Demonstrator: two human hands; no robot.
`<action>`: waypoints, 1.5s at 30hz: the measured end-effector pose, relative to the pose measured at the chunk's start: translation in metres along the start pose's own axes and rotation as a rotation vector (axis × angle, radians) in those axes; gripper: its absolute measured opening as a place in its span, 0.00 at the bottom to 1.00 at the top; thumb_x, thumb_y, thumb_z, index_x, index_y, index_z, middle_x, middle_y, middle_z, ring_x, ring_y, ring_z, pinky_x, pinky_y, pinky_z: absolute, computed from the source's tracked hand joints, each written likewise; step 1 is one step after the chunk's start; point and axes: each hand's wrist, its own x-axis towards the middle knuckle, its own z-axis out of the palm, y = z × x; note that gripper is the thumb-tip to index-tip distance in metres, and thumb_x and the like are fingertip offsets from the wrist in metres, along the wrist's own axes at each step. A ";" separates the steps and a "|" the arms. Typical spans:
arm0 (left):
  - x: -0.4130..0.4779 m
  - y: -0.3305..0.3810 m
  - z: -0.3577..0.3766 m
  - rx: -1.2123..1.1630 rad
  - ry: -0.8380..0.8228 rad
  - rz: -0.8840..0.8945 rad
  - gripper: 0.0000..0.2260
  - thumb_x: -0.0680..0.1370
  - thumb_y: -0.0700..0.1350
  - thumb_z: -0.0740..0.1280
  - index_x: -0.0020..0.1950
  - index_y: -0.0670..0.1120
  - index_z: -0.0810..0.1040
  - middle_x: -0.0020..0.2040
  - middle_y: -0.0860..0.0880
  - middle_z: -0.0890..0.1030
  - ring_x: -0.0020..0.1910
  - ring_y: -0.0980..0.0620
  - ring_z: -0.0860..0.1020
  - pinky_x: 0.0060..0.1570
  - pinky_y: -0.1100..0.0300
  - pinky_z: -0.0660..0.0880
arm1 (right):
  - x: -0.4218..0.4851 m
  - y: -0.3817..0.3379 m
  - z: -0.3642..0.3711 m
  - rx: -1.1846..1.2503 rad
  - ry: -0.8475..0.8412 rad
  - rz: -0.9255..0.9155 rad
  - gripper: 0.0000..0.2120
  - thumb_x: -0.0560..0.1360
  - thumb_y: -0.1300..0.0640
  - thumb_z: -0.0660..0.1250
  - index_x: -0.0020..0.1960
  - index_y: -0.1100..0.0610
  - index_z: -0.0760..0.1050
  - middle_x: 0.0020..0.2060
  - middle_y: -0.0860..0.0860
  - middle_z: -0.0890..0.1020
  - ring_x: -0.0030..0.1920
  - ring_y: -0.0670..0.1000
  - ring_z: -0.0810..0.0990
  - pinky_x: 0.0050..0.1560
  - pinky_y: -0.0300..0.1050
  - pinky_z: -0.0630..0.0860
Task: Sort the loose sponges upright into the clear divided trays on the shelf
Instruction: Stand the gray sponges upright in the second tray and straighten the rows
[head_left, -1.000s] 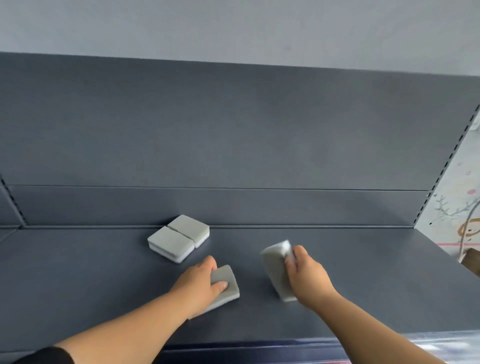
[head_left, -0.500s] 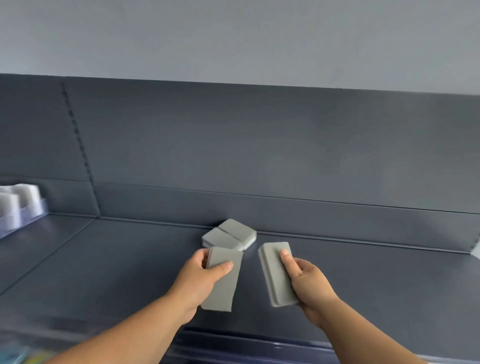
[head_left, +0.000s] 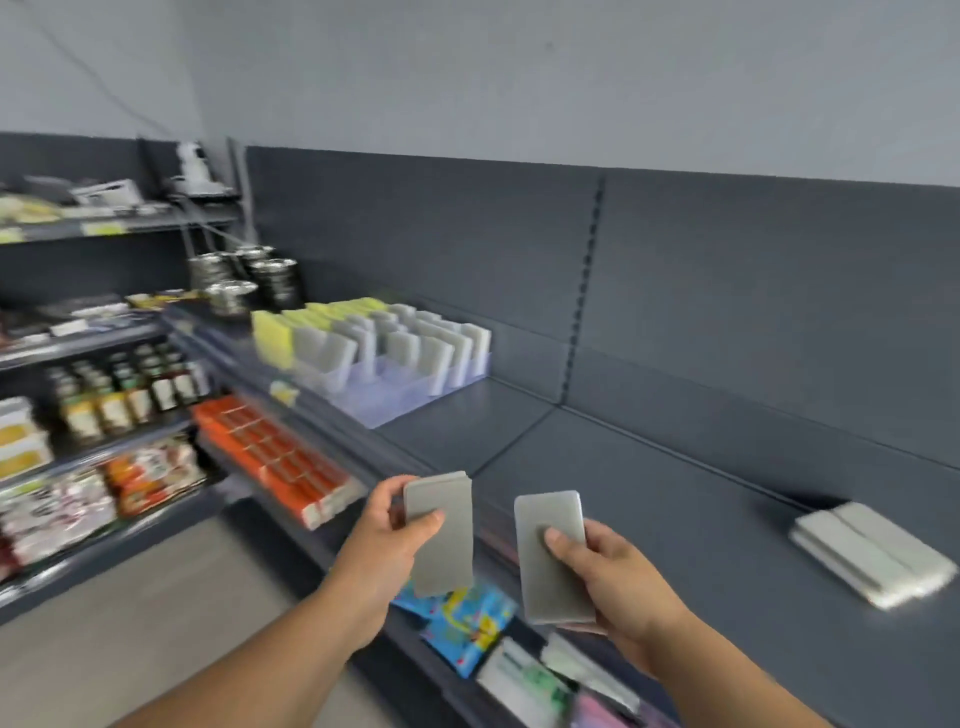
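Observation:
My left hand (head_left: 382, 540) grips a grey sponge (head_left: 441, 551) held upright in front of the shelf edge. Another grey sponge (head_left: 550, 566) stands upright in my right hand (head_left: 618, 582), thumb pressed on its face. Two more grey sponges (head_left: 867, 556) lie flat side by side on the dark shelf (head_left: 675, 509) at the right. The clear divided trays (head_left: 395, 395) sit further left on the same shelf, filled with several upright grey and yellow sponges (head_left: 363, 343). The view is motion-blurred.
Beyond the trays stand metal pots (head_left: 244, 280). Lower shelves at left carry bottles (head_left: 124, 384), orange boxes (head_left: 275, 457) and packets (head_left: 93, 499). Colourful packets (head_left: 467, 623) hang below the shelf edge under my hands. A dark back panel (head_left: 727, 291) closes the shelf.
Both hands lifted their sponges off the shelf and carried them leftward. The view swung left, bringing the trays into sight and leaving the two flat sponges at the right.

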 end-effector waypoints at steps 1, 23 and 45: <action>0.001 0.003 -0.025 -0.001 0.037 0.009 0.12 0.77 0.34 0.65 0.55 0.49 0.72 0.47 0.49 0.79 0.41 0.55 0.76 0.37 0.62 0.71 | 0.007 -0.002 0.024 -0.070 -0.015 -0.018 0.11 0.77 0.50 0.66 0.59 0.48 0.74 0.52 0.51 0.82 0.49 0.53 0.82 0.38 0.50 0.81; 0.134 0.065 -0.209 -0.002 0.187 0.084 0.15 0.76 0.40 0.68 0.60 0.52 0.74 0.55 0.47 0.81 0.54 0.48 0.79 0.57 0.46 0.77 | 0.174 -0.086 0.205 -0.238 0.150 -0.385 0.14 0.68 0.58 0.76 0.48 0.52 0.73 0.44 0.49 0.81 0.44 0.49 0.80 0.39 0.40 0.75; 0.410 0.096 -0.150 0.337 -0.249 0.244 0.19 0.74 0.38 0.71 0.61 0.53 0.75 0.53 0.53 0.81 0.52 0.53 0.80 0.46 0.64 0.74 | 0.331 -0.136 0.169 -0.160 0.536 -0.410 0.14 0.70 0.55 0.74 0.50 0.41 0.74 0.44 0.46 0.82 0.44 0.51 0.81 0.42 0.40 0.76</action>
